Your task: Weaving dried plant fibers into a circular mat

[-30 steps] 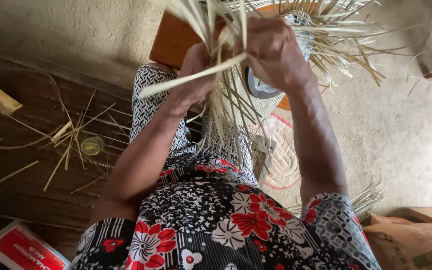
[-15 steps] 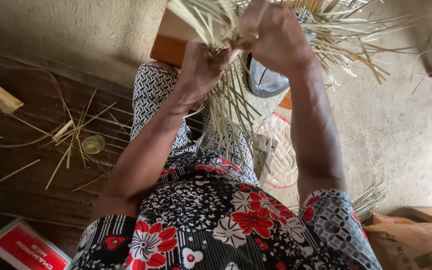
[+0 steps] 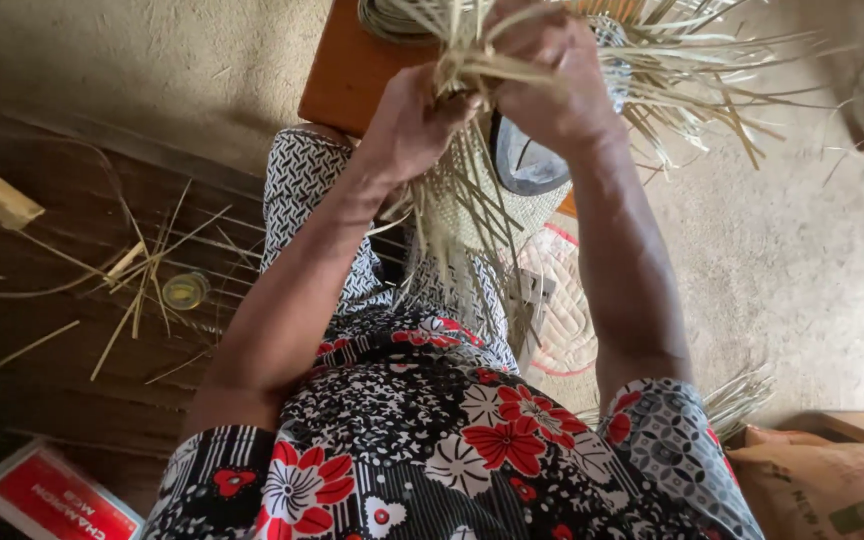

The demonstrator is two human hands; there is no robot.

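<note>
Head view: a bundle of pale straw strips (image 3: 482, 70) is held raised above the lap, over the near edge of an orange-brown wooden board (image 3: 347, 70). The left hand (image 3: 417, 120) is closed on the strips from below; the right hand (image 3: 552, 85) is closed over the same bundle from above, the two grips touching. Loose ends fan out to the right and hang down toward a partly woven piece (image 3: 472, 200) on the lap. The strips are judged light, thin and springy, likely to crease or split if bent sharply, and smooth enough to slip; hold is best taken where they gather tightly, not at the free tips. The floor is bare and sandy (image 3: 802, 270); a dark wooden platform (image 3: 42, 300) at the left carries scattered straw offcuts (image 3: 142, 270) and a small round lid (image 3: 185, 291). A red box (image 3: 52, 495) lies at the lower left corner, a sack (image 3: 822, 485) at the lower right.
</note>
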